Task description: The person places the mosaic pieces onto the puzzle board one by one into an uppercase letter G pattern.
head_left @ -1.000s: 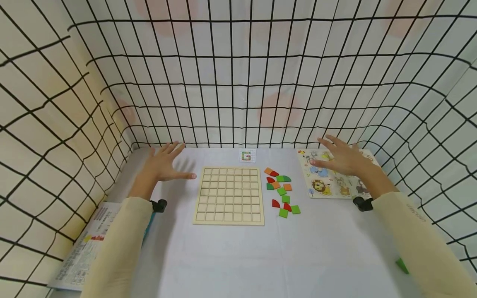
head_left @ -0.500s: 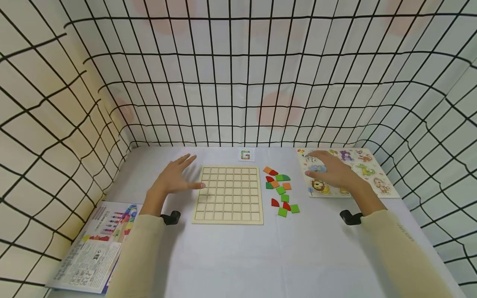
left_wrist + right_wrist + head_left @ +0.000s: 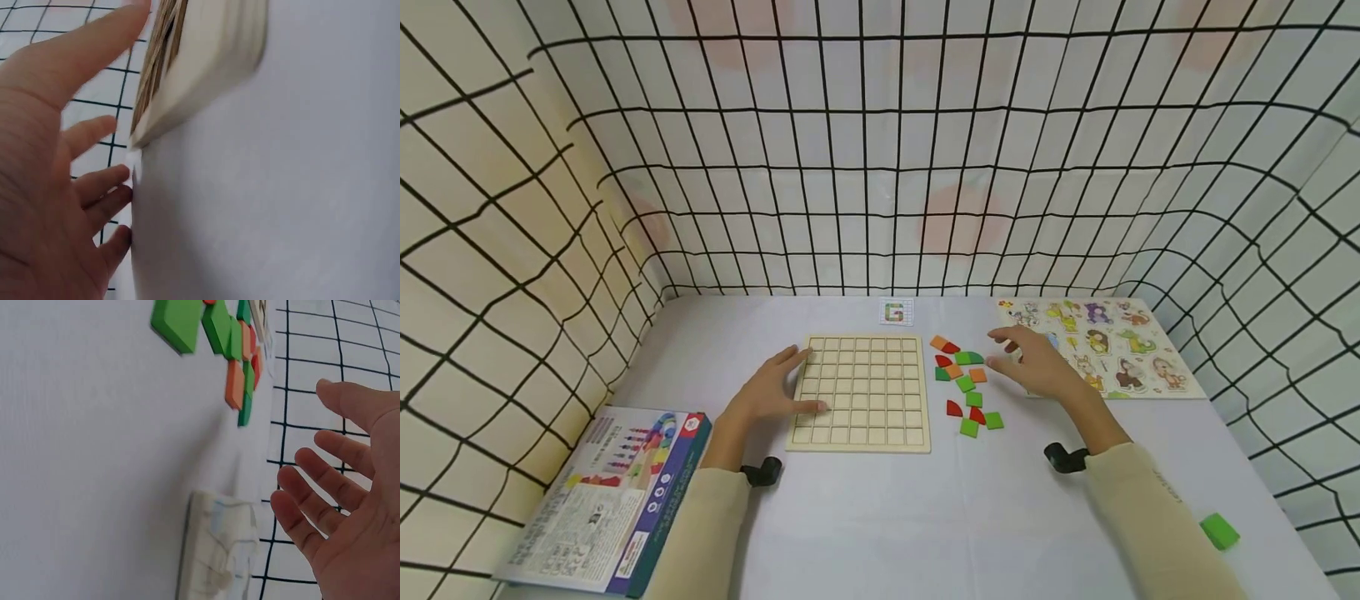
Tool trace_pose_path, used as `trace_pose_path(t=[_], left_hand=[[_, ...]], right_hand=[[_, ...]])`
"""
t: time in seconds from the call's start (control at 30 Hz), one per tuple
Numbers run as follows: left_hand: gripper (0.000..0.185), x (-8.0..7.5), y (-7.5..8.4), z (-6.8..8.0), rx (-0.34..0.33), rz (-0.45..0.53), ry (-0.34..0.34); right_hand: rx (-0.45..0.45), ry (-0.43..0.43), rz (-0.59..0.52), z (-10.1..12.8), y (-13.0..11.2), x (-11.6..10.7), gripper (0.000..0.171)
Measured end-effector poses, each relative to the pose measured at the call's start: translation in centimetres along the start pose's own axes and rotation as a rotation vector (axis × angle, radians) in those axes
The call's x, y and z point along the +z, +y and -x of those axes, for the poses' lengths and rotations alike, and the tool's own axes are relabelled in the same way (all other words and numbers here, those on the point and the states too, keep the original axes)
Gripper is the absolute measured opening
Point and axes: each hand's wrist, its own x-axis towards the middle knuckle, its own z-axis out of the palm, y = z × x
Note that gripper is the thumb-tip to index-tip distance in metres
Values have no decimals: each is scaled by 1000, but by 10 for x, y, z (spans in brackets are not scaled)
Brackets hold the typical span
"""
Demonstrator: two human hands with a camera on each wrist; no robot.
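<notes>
A square wooden grid board lies flat in the middle of the table. My left hand is at its left edge, thumb and fingers spread apart and holding nothing; whether they touch the board I cannot tell. To the board's right are loose coloured tiles: green squares, orange squares and red quarter-rounds. Just right of these tiles hovers my right hand, its fingers loosely bent around nothing. In the right wrist view an orange tile lies apart from the fingertips.
Behind the board sits a small pattern card. An animal puzzle board is at the back right, partly behind my right hand. A printed box lies at the left, a green piece at the lower right. Black netting encloses the table.
My left hand has come right and nearer me, to the board's left edge. My right hand has moved left, off the animal puzzle toward the tiles. Tiles and board stay put.
</notes>
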Motion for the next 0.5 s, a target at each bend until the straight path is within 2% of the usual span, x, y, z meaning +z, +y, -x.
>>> trace_pose_path(t=[0.17,0.33,0.5], left_hand=[[113,4,1,5,14,9,-15],[113,4,-3,6,74,-13,-31],[114,5,-4,8,108,17,-30]], right_hand=[[4,17,-10,-3,-4,12,49],[49,26,-15,-9,-9,23,43],[102,32,0,-18,-9,32,38]])
